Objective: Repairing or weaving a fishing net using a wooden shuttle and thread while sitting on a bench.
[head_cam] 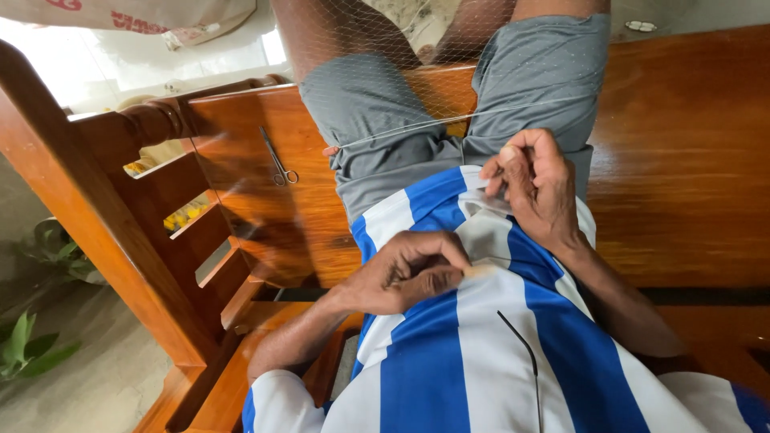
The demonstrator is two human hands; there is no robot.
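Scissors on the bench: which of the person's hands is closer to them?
Left. The left hand, pinching a pale sliver at the chest, is right of and below the scissors. The right hand, pinching the net line, is farther right.

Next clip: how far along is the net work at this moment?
Done: mesh of the net already hangs over the knees. In hand: the right hand pinches the line stretched taut across the lap, and the left hand holds a small pale tool, probably a needle. Left: cannot tell how much; the scissors lie untouched on the bench.
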